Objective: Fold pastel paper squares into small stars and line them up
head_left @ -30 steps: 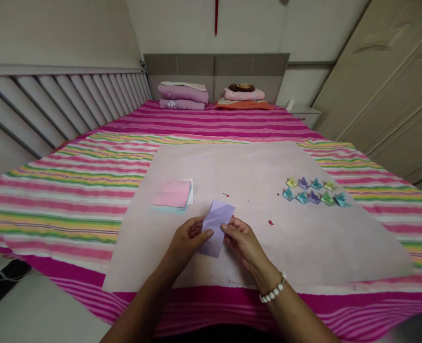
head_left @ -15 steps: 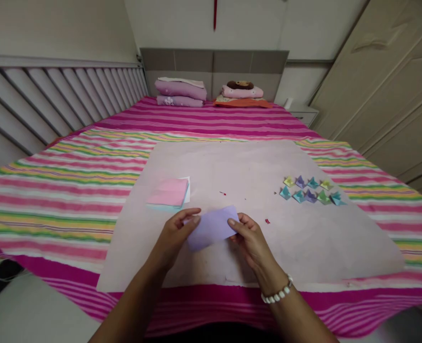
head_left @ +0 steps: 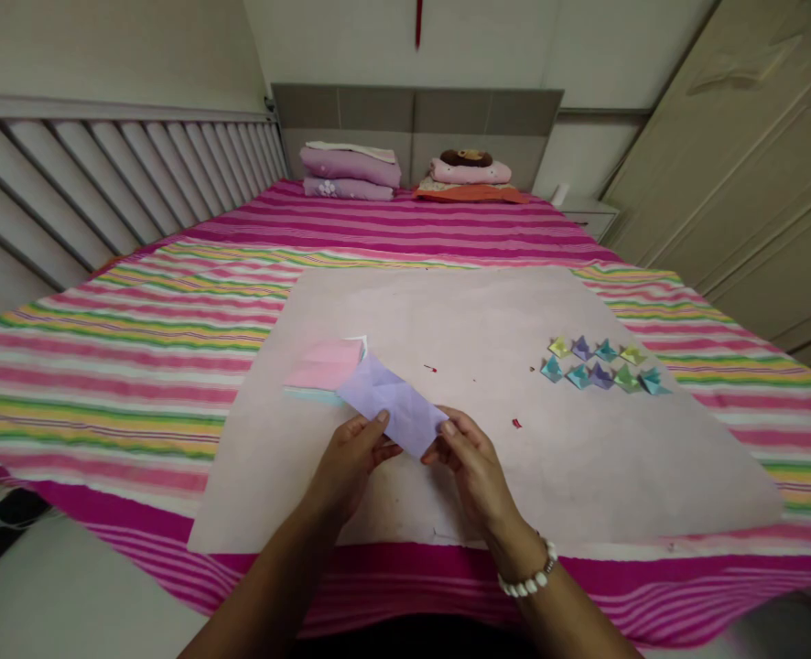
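A folded sheet of purple paper (head_left: 393, 403) is held up between both hands, tilted with its upper left end over the paper stack. My left hand (head_left: 351, 458) pinches its lower edge, thumb on top. My right hand (head_left: 470, 458) grips its right end between thumb and fingers; a white bead bracelet (head_left: 533, 581) circles that wrist. Just beyond my left hand lies a stack of paper squares (head_left: 323, 363), pink on top with light blue and white edges showing. To the right, several small folded paper pieces (head_left: 601, 375) in yellow, purple, blue and green stand in two rows.
A large pale sheet (head_left: 460, 311) covers the middle of the striped bed. Tiny red bits (head_left: 516, 423) lie on it. Folded purple bedding (head_left: 351, 169) and a pink pile (head_left: 470, 172) rest by the headboard (head_left: 481, 110). A slatted rail (head_left: 137, 183) runs along the left.
The purple paper has turned, its left end swinging up and away toward the stack. My left hand has moved from the left end to the lower edge.
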{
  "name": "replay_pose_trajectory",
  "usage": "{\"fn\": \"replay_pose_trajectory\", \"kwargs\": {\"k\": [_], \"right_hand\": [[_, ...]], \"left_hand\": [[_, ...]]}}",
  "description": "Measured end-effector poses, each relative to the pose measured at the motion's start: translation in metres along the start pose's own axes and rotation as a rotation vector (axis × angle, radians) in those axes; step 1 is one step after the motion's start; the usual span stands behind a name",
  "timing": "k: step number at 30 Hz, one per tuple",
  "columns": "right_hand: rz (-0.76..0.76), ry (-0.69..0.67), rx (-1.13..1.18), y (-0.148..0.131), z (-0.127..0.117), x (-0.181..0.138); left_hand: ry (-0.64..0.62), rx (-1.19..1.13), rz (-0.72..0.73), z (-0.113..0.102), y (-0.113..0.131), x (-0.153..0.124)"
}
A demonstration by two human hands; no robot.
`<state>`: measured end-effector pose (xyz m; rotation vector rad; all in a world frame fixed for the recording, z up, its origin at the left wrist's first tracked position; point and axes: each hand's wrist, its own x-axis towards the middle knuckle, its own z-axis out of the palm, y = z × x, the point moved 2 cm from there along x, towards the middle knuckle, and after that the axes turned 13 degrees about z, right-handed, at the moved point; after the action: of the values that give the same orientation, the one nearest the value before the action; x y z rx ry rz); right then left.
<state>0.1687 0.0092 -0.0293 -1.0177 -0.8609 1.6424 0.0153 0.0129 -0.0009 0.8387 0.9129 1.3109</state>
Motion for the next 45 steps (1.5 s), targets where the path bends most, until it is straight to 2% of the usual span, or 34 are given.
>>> {"fn": "replay_pose_trajectory", "kwargs": {"k": [4, 10, 13, 15, 20, 24, 28, 36, 41, 45], "right_hand": [[-0.260, -0.005, -0.286, -0.009, -0.016, -0.002], [-0.641, 0.018, -0.860, -0.017, -0.008, -0.013], [-0.788, 0.055, -1.010, -0.018, -0.005, -0.016], [-0.838, 0.056, -1.029, -0.018, -0.006, -0.015], [-0.765, -0.009, -0.968, -0.019, -0.010, -0.014], [-0.634, -0.065, -0.840, -0.020, -0.008, -0.015], [-0.461, -0.038, -0.649, -0.022, -0.005, -0.014], [-0.136, 0.025, -0.157, -0.016, -0.001, -0.004], [-0.030, 0.034, -0.025, -0.008, 0.003, -0.001], [-0.012, 0.063, -0.009, -0.008, 0.008, -0.001]], "left_hand": [[0.050, 0.032, -0.066, -0.010, 0.004, 0.000], [-0.015, 0.047, -0.080, -0.006, 0.005, -0.003], [-0.053, 0.079, -0.102, -0.004, 0.006, -0.006], [-0.052, 0.110, -0.097, -0.004, 0.008, -0.007], [-0.080, 0.144, -0.048, -0.005, 0.010, -0.008], [-0.110, 0.113, -0.009, -0.003, 0.007, -0.007], [-0.075, 0.104, -0.006, -0.004, 0.004, -0.006], [-0.096, 0.064, 0.000, -0.001, 0.005, -0.009], [-0.137, 0.105, 0.022, 0.002, 0.002, -0.010], [-0.084, 0.177, 0.060, 0.003, 0.001, -0.007]]}}
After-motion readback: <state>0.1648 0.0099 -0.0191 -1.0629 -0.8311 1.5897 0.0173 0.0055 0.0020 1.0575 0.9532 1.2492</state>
